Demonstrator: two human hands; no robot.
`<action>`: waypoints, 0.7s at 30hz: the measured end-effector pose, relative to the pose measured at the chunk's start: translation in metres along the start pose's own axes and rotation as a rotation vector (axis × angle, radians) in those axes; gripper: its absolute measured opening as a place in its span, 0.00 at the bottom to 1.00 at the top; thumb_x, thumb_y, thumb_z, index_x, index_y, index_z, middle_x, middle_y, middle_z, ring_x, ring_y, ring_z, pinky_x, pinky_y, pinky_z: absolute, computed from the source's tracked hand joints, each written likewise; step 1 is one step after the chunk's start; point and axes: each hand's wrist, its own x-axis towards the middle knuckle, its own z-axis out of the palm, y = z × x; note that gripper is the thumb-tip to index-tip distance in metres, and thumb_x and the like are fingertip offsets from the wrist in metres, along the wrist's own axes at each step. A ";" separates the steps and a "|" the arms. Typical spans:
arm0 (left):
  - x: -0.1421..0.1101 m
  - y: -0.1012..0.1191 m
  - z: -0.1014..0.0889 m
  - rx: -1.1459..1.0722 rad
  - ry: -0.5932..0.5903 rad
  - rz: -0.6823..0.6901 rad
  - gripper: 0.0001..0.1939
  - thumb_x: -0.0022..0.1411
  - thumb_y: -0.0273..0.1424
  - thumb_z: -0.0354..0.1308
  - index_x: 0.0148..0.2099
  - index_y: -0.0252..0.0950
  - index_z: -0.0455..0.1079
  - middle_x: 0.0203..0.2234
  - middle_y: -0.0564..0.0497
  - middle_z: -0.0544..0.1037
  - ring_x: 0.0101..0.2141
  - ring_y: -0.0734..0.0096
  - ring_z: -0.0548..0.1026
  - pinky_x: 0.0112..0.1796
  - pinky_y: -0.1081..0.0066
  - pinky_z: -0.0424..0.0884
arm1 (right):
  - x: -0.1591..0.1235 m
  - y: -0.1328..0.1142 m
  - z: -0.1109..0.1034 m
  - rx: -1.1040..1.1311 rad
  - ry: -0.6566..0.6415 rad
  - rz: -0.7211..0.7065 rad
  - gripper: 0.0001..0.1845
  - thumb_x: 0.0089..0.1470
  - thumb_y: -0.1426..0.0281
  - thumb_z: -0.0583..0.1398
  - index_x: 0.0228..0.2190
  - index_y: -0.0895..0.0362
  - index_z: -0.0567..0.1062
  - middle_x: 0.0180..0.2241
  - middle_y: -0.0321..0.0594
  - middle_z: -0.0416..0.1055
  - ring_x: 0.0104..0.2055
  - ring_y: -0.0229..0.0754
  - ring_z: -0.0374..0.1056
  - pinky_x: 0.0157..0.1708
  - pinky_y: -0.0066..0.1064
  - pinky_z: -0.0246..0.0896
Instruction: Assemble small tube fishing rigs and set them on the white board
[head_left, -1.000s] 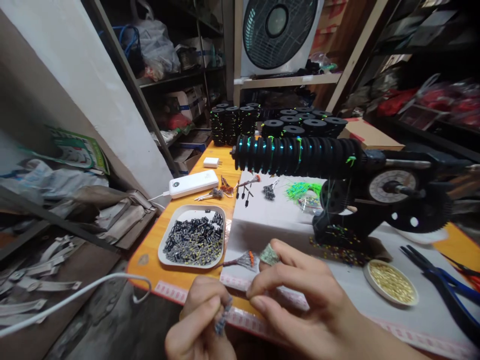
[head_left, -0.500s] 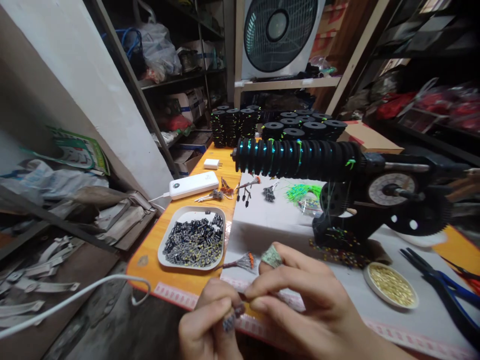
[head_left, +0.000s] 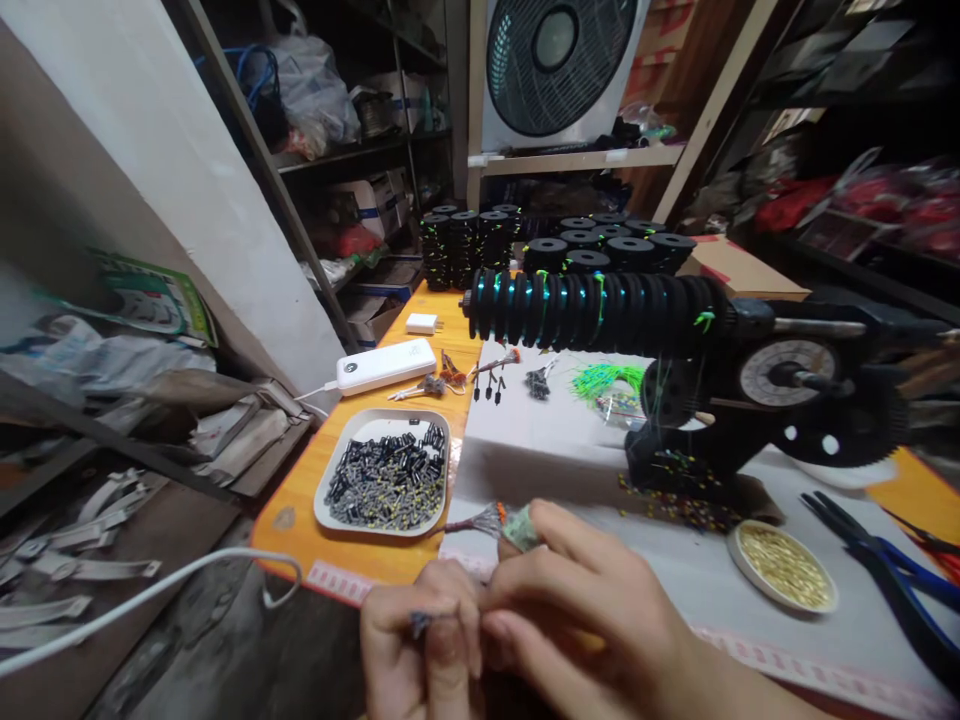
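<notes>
Low in front, my left hand (head_left: 427, 650) is closed around a small bundle with grey-blue ends (head_left: 421, 622), which pokes out between thumb and forefinger. The rest of the bundle is hidden by the fingers. Touching it from the right is my right hand (head_left: 600, 600), thumb and fingers pinched together; whatever they hold is hidden. A pale green wrap (head_left: 519, 528) covers one of its fingers. Just beyond the hands lies a bundle of thin strands with orange tips (head_left: 484, 520). To the left, a white square tray (head_left: 321, 500) holds many small black and grey pieces.
A black winding machine (head_left: 645, 430) carries a row of black spools (head_left: 585, 310) over the table. At right are a dish of gold bits (head_left: 784, 565) and blue-handled pliers (head_left: 877, 570). A white power bank (head_left: 386, 367) lies behind the tray; stacked spools (head_left: 465, 250) stand farther back.
My left hand has turned, so the bundle's ends now point left above the thumb. My right hand has shifted slightly left and down, its wrapped finger now near the orange-tipped bundle.
</notes>
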 end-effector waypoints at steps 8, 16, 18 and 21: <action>0.031 0.016 -0.036 0.216 -0.128 0.146 0.03 0.64 0.34 0.62 0.36 0.43 0.74 0.29 0.53 0.77 0.34 0.66 0.77 0.34 0.68 0.75 | -0.003 0.008 0.002 -0.234 -0.041 -0.322 0.12 0.66 0.79 0.53 0.38 0.61 0.76 0.30 0.45 0.75 0.35 0.44 0.71 0.42 0.41 0.70; 0.048 0.040 -0.033 0.163 -0.144 0.018 0.04 0.63 0.30 0.65 0.35 0.42 0.72 0.24 0.55 0.77 0.38 0.66 0.77 0.44 0.65 0.75 | 0.001 0.009 0.002 -0.314 -0.019 -0.277 0.14 0.69 0.76 0.49 0.41 0.61 0.74 0.30 0.46 0.74 0.35 0.44 0.72 0.33 0.34 0.70; 0.045 0.043 -0.031 0.111 -0.151 -0.062 0.05 0.63 0.31 0.65 0.34 0.42 0.72 0.21 0.56 0.74 0.34 0.68 0.76 0.42 0.67 0.74 | 0.000 0.007 0.004 -0.283 -0.011 -0.250 0.12 0.69 0.74 0.50 0.41 0.61 0.73 0.28 0.44 0.72 0.31 0.43 0.69 0.30 0.32 0.66; 0.035 0.043 -0.021 0.045 -0.110 -0.092 0.06 0.64 0.34 0.63 0.33 0.42 0.72 0.19 0.56 0.72 0.28 0.69 0.73 0.36 0.68 0.73 | 0.001 0.003 0.008 -0.276 0.045 -0.250 0.14 0.69 0.71 0.51 0.36 0.59 0.75 0.23 0.37 0.66 0.25 0.40 0.61 0.25 0.30 0.57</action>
